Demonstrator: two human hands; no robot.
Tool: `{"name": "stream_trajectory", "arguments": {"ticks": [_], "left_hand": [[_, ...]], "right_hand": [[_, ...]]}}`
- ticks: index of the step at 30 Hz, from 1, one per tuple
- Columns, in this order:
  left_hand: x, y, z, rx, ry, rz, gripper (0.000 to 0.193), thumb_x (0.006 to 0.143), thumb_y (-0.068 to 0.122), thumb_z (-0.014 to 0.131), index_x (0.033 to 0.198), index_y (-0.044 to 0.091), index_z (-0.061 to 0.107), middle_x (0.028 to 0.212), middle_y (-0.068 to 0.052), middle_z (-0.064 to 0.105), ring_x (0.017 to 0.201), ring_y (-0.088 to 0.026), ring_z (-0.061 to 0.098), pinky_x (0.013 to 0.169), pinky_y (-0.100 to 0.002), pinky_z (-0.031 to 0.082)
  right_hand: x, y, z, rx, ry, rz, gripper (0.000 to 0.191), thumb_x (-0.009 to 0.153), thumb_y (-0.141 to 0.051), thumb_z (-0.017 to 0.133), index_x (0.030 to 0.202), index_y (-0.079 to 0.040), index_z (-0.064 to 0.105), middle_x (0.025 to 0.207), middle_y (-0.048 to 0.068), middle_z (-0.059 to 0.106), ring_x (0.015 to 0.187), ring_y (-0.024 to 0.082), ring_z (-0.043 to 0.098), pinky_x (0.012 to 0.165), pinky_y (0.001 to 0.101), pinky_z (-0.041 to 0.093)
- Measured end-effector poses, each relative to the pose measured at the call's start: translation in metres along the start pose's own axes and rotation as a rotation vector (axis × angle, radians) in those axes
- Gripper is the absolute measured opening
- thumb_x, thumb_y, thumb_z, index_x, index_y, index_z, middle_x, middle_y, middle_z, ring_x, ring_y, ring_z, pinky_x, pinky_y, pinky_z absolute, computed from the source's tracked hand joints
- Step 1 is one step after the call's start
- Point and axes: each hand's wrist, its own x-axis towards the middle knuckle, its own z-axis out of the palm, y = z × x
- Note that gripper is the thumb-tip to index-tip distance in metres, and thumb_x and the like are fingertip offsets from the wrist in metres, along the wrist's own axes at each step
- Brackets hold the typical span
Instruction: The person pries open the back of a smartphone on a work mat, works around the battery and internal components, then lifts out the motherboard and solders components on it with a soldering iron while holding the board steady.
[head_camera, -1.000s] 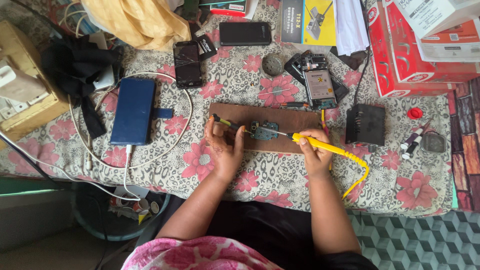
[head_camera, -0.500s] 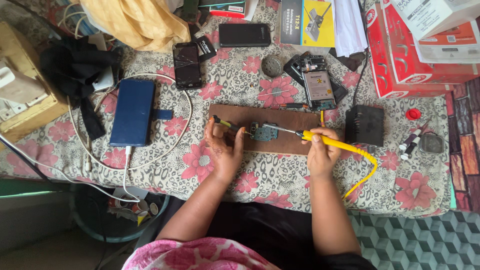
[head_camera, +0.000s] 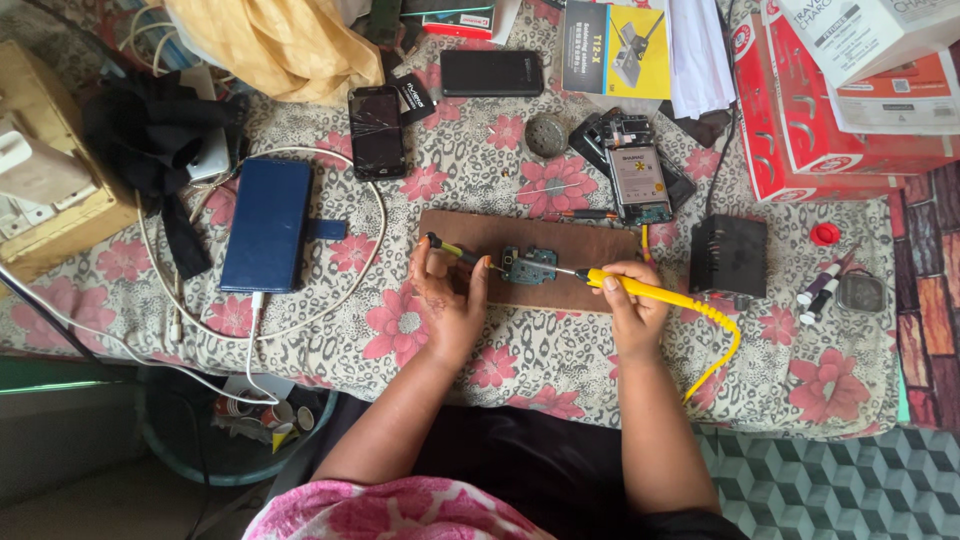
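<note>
A small green circuit board lies on a brown wooden board in the middle of the flowered table cover. My right hand grips a yellow soldering iron, its metal tip reaching left onto the circuit board. My left hand pinches a thin tool with a yellow and black handle, whose point meets the circuit board's left edge. The iron's yellow cord loops down to the right.
A blue phone case with a white cable lies left. A cracked phone, an opened phone, a black box, red cartons, a red cap and a wooden box surround the board. A bin stands below the table edge.
The soldering iron's tip has slid left along the wooden board onto the circuit board. My left hand stays in place with its tool.
</note>
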Motion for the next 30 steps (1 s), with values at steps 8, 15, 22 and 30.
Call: {"name": "stream_trajectory", "arguments": {"ticks": [8, 15, 22, 30], "left_hand": [[0.0009, 0.0001, -0.0029, 0.102, -0.009, 0.060, 0.089, 0.090, -0.002, 0.080, 0.153, 0.002, 0.017, 0.109, -0.014, 0.059, 0.089, -0.021, 0.060, 0.098, -0.035, 0.044], [-0.0014, -0.0022, -0.0018, 0.023, -0.026, 0.004, 0.087, 0.093, -0.002, 0.079, 0.153, 0.002, 0.016, 0.111, -0.014, 0.060, 0.086, -0.018, 0.062, 0.089, -0.030, 0.049], [-0.0018, -0.0021, -0.0023, 0.091, -0.016, 0.053, 0.090, 0.090, -0.003, 0.079, 0.154, 0.003, 0.016, 0.111, -0.015, 0.060, 0.089, -0.021, 0.061, 0.092, -0.033, 0.048], [0.0000, -0.0005, -0.0026, 0.147, -0.006, 0.078, 0.091, 0.089, -0.002, 0.080, 0.154, 0.002, 0.016, 0.110, -0.014, 0.060, 0.092, -0.022, 0.061, 0.096, -0.035, 0.046]], "right_hand": [[0.0004, -0.0039, 0.0020, -0.007, -0.012, 0.001, 0.019, 0.103, -0.009, 0.064, 0.118, 0.003, 0.061, 0.105, 0.010, 0.067, 0.090, 0.013, 0.067, 0.083, 0.0263, 0.056], [0.0011, -0.0058, 0.0039, -0.001, -0.022, 0.013, 0.018, 0.103, -0.009, 0.064, 0.117, 0.002, 0.060, 0.108, 0.010, 0.067, 0.093, 0.013, 0.067, 0.085, 0.0271, 0.057], [0.0014, -0.0039, 0.0030, -0.009, -0.019, 0.009, 0.017, 0.104, -0.009, 0.064, 0.116, 0.002, 0.061, 0.107, 0.009, 0.066, 0.093, 0.012, 0.067, 0.085, 0.0266, 0.057], [-0.0008, 0.0010, -0.0003, -0.016, -0.040, 0.002, 0.018, 0.103, -0.008, 0.066, 0.117, 0.001, 0.060, 0.103, 0.006, 0.068, 0.089, 0.007, 0.062, 0.081, 0.0200, 0.050]]}}
